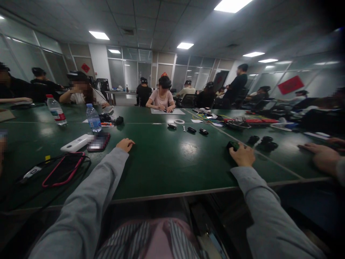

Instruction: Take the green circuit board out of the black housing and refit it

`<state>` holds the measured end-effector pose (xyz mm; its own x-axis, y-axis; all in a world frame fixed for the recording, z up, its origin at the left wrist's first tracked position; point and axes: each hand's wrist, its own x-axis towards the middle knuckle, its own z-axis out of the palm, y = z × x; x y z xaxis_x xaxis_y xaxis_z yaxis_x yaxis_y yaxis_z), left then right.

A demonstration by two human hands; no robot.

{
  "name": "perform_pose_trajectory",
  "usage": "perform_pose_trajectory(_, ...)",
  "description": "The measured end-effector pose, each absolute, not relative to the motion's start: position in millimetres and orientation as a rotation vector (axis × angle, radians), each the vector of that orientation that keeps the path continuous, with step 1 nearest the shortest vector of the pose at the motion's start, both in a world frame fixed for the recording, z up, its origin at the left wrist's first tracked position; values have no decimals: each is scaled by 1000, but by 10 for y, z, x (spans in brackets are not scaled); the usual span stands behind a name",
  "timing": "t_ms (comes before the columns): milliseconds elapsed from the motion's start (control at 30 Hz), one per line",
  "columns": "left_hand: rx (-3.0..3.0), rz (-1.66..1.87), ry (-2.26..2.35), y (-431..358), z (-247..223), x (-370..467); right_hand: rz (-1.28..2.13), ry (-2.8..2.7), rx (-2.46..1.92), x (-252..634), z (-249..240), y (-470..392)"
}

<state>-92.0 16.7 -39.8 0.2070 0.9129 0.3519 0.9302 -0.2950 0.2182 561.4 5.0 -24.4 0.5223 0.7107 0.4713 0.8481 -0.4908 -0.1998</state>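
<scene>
My left hand (125, 145) rests on the green table (161, 162), its fingers pointing right with nothing visible in them. To its left lie a dark phone (99, 141) and a white device (76, 143). Over on the right, my right hand (243, 154) has its fingers around a small black object (233, 145), partly hidden by the fingers. Between and beyond my hands, several small black items lie in a row, among them one black item (191, 130), with a small wrench (184, 128) and a white ring (179, 122) near them.
Two bottles stand at the left, one with a red cap (57, 110) and one with a blue cap (93, 118). A pink-edged phone (64, 169) lies among cables. Black parts (267, 143) sit right of my right hand, near another person's hand (323, 156). A person (162, 97) works opposite.
</scene>
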Motion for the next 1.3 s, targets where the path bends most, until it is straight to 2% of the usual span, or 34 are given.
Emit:
perform_pose_trajectory(167,-2380,-872,-1910,171,-403,-839,-361,-1210,-2301,5408,-265,167)
perform_pose_trajectory(300,-2352,-1367,-1991,201,-408,-522,-313,-1055,-2169,4647,-208,365)
perform_pose_trajectory(433,-2505,-1902,-2104,225,-393,-141,-226,-1453,-1789,3553,-65,422)
perform_pose_trajectory(600,-2348,-2417,-2160,173,-289,59,-84,-1919,-1162,2431,14,138)
perform_pose_trajectory(767,-2113,-2908,-2164,116,-210,55,109,-2070,-911,1776,-77,-227)
perform_pose_trajectory(1100,-1992,-3019,-2155,122,-247,-2,379,-1970,-880,1625,-178,-231)
perform_pose_trajectory(1200,-1927,-3075,-2136,104,-220,-20,692,-1851,-913,1683,-221,-137)
perform_pose_trajectory(1300,-1965,-3107,-2119,85,-190,-23,1164,-1642,-885,1712,-227,-69)
